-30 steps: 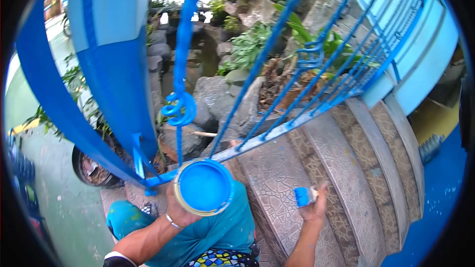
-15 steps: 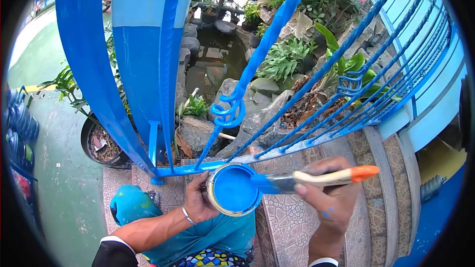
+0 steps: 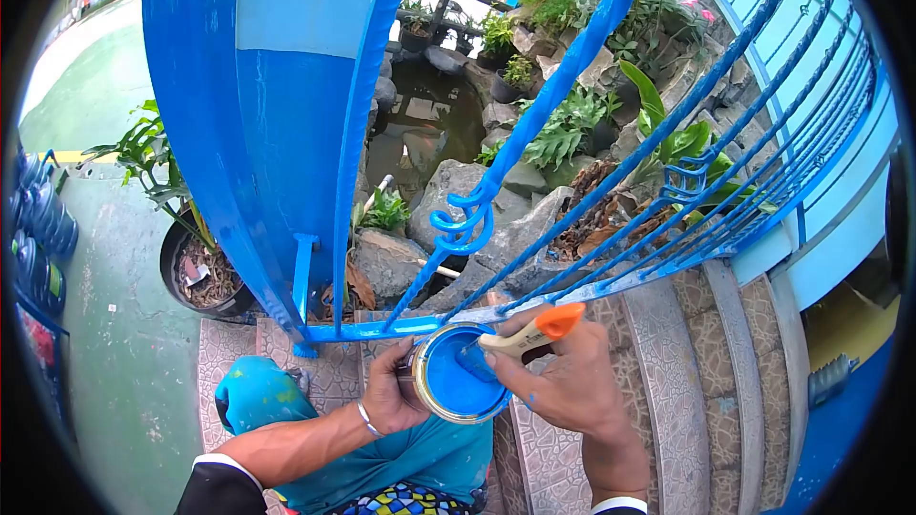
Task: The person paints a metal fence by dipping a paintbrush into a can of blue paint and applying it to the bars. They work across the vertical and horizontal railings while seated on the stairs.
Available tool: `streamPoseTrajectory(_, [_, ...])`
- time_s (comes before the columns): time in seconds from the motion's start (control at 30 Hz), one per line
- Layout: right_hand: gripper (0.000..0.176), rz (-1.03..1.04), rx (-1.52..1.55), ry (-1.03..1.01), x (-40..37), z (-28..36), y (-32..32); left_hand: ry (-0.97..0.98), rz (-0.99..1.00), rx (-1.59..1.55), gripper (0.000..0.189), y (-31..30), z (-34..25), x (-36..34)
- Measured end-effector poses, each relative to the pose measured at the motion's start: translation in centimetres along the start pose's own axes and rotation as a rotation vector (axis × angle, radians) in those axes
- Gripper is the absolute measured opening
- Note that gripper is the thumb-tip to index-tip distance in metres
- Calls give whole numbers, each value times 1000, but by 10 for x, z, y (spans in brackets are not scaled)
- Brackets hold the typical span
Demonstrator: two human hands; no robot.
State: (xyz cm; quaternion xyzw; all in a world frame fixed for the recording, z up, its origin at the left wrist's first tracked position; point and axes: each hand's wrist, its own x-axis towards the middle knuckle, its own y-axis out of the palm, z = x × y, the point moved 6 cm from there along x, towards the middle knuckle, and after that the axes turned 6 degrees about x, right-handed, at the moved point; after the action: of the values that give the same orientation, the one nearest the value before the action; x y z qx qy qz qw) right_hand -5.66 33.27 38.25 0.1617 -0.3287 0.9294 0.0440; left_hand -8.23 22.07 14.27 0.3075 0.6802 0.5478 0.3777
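Observation:
My left hand (image 3: 391, 391) is wrapped round the side of an open can of blue paint (image 3: 444, 377), held over my knees just below the railing's bottom bar. In my right hand (image 3: 568, 377) is a paintbrush (image 3: 523, 339) with a cream handle and an orange end. Its bristles are dipped inside the can, and blue paint covers their lower part. Right above the can runs the blue metal railing (image 3: 563, 67) with twisted bars and a looped ornament (image 3: 465, 224). Blue paint spots mark the fingers of my right hand.
Behind the railing lie rocks (image 3: 458, 200), leafy plants and a small pond (image 3: 420, 119). A potted plant (image 3: 196, 272) stands at the left on the green floor. Stone-patterned steps (image 3: 668, 362) curve down to the right. Large blue bottles (image 3: 43, 219) are at the far left.
The brush has moved left and tipped steeper, its bristles going from the can's rim down into the paint. My view has shifted slightly; my left hand still holds the can.

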Motion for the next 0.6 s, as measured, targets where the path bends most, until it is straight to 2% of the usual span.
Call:
streamPoseTrajectory(0.07, [26, 4, -25, -29, -1, 2, -1, 7, -16, 10, 62, 3, -1, -1])
streamPoseTrajectory(0.17, [26, -144, 110, -41, -9, 5, -18, -5, -23, -2, 62, 4, 0, -2])
streamPoseTrajectory(0.3, [26, -183, 189, 141, -11, -7, -24, -15, -8, -24, 63, 5, 2, -1])
streamPoseTrajectory(0.33, [31, -187, 229, 237, -14, -10, -25, -6, -12, -21, 64, 5, 1, -1])
streamPoseTrajectory(0.43, [24, -284, 337, 181, -17, -24, -30, 18, -36, 46, 75, 1, 2, 1])
streamPoseTrajectory(0.47, [23, -294, 309, 207, -17, -27, -31, 22, -45, 80, 81, -1, 2, 2])
streamPoseTrajectory(0.57, [23, -305, 215, 260, -19, -34, -35, 6, -32, 88, 81, 6, 2, -1])
streamPoseTrajectory(0.6, [23, -293, 178, 259, -20, -37, -38, 2, -29, 56, 75, 5, 2, -1])
